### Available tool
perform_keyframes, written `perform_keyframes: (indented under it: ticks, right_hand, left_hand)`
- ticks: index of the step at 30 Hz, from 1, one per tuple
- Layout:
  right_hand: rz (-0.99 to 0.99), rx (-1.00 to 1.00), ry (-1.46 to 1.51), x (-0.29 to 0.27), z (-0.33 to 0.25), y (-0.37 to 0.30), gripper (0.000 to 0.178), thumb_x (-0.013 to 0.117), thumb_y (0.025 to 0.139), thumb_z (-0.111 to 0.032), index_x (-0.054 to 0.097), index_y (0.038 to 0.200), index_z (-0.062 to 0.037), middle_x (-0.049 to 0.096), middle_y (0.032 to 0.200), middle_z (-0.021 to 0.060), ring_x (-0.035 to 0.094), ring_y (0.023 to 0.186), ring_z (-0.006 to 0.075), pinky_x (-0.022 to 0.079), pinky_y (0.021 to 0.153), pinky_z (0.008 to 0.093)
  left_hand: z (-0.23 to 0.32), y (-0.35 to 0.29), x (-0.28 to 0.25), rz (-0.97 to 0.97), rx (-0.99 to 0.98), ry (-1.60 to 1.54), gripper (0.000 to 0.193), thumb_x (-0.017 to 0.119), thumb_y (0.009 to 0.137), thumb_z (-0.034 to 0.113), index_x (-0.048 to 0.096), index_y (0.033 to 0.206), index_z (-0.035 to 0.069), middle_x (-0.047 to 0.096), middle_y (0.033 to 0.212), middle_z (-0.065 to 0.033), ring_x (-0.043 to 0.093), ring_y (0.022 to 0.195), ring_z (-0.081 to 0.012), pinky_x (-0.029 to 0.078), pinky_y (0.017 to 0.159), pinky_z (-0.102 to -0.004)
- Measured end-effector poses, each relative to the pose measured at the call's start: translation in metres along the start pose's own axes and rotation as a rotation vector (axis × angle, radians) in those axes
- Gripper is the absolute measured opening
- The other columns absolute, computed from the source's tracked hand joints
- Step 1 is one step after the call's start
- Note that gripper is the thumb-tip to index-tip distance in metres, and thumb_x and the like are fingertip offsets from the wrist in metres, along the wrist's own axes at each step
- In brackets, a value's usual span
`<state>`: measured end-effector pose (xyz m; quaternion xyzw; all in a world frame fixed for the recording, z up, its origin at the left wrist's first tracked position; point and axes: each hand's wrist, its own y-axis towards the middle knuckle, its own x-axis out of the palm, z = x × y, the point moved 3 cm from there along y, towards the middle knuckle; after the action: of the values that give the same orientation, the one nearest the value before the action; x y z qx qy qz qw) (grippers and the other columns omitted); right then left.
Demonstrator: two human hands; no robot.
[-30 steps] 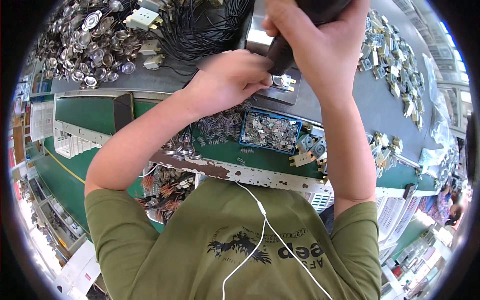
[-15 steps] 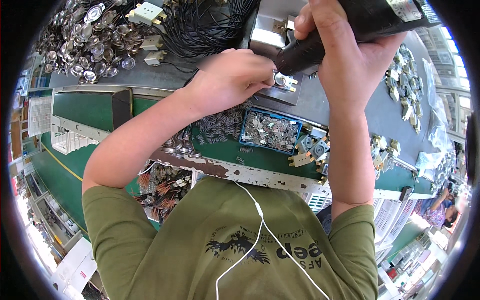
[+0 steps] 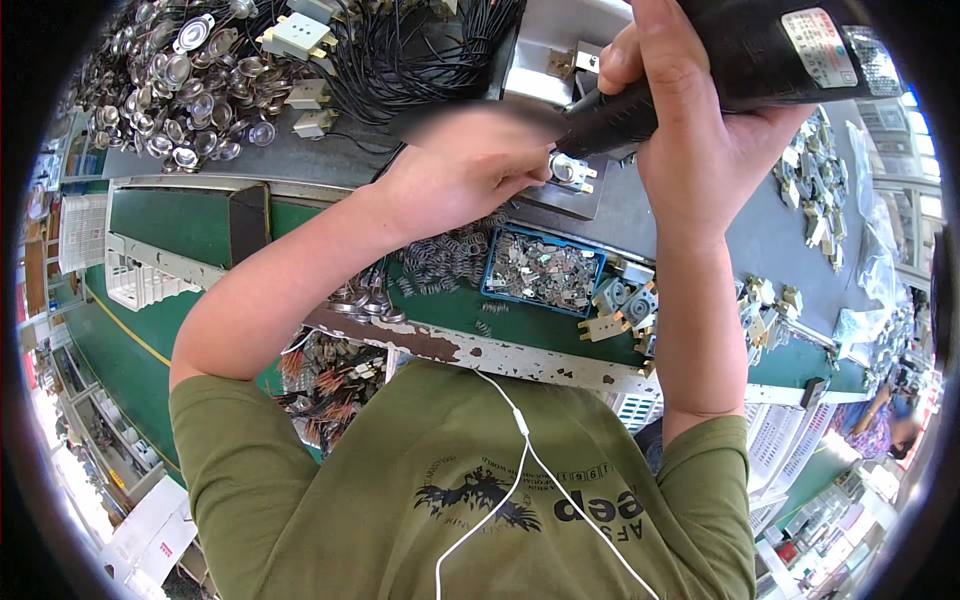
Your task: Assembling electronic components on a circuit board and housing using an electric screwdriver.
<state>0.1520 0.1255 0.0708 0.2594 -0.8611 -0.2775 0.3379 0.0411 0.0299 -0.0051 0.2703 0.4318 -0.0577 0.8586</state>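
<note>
My right hand (image 3: 700,130) wraps round a black power screwdriver (image 3: 745,45), its nose pointing down and left toward my left fingertips. The tip of the nose is hidden. My left hand (image 3: 465,165) is closed, thumb and fingers pinched together beside a small round silver part with brass-coloured tabs (image 3: 572,172). That part rests on a metal block (image 3: 570,204) at the bench's edge. Whatever the left fingers hold is hidden. Part of the left hand is smeared.
Silver cup-shaped parts (image 3: 185,100) and black wires (image 3: 420,70) lie at the far left. Near the block are a blue tray (image 3: 487,282) of small metal pieces, loose springs (image 3: 445,258) and white blocks with brass tabs (image 3: 605,327). More such parts (image 3: 812,180) lie right.
The screwdriver's rear has tilted slightly, showing more of its label. Both hands stay by the silver part, and the whole view has shifted a little.
</note>
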Motion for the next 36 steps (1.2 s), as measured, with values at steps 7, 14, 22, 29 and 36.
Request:
perform_keyframes:
  ticks: [7,14,22,29,36]
  right_hand:
    - [0.141,0.109,0.150,-0.011,-0.025,0.014,0.016,0.072,0.094,-0.005,0.066,0.105,0.0050,0.069,0.083,0.0097,0.063,0.058,0.0125,0.051,0.052,0.0257]
    - [0.168,0.069,-0.486,0.007,-0.064,-0.006,0.020,0.067,0.097,-0.007,0.062,0.111,0.0062,0.067,0.084,0.0119,0.062,0.057,0.0147,0.050,0.052,0.0266]
    - [0.029,0.042,-0.468,0.008,-0.067,-0.007,0.021,0.066,0.098,-0.007,0.063,0.109,0.0110,0.063,0.077,0.0138,0.059,0.061,0.0171,0.050,0.057,0.0315]
    - [-0.091,0.020,-0.346,-0.001,-0.063,-0.004,0.021,0.065,0.099,-0.006,0.064,0.106,0.0141,0.061,0.073,0.0153,0.057,0.064,0.0187,0.050,0.060,0.0348]
    - [-0.065,0.002,-0.267,0.007,-0.055,-0.007,0.018,0.066,0.098,-0.004,0.063,0.104,0.0130,0.062,0.075,0.0157,0.057,0.063,0.0179,0.050,0.057,0.0337]
  left_hand:
    - [-0.002,-0.004,0.000,0.021,-0.020,-0.013,0.012,0.076,0.081,0.009,0.070,0.092,0.008,0.071,0.097,-0.0065,0.067,0.091,-0.0310,0.054,0.079,-0.0440]
    - [-0.004,-0.004,0.003,0.034,-0.034,0.000,0.020,0.079,0.084,0.023,0.067,0.092,0.008,0.069,0.093,-0.0074,0.067,0.093,-0.0303,0.054,0.082,-0.0431]
    - [0.004,-0.005,0.003,0.034,-0.007,0.151,0.027,0.075,0.090,0.037,0.068,0.088,0.011,0.070,0.089,-0.0032,0.068,0.090,-0.0241,0.053,0.077,-0.0389]
    - [0.009,-0.006,0.003,0.035,0.000,0.209,0.024,0.071,0.094,0.035,0.072,0.093,0.012,0.073,0.097,-0.0002,0.069,0.092,-0.0218,0.053,0.080,-0.0389]
    - [0.009,-0.007,0.003,0.043,-0.021,0.201,0.023,0.069,0.096,0.035,0.074,0.095,0.013,0.073,0.095,0.0005,0.068,0.093,-0.0213,0.052,0.083,-0.0400]
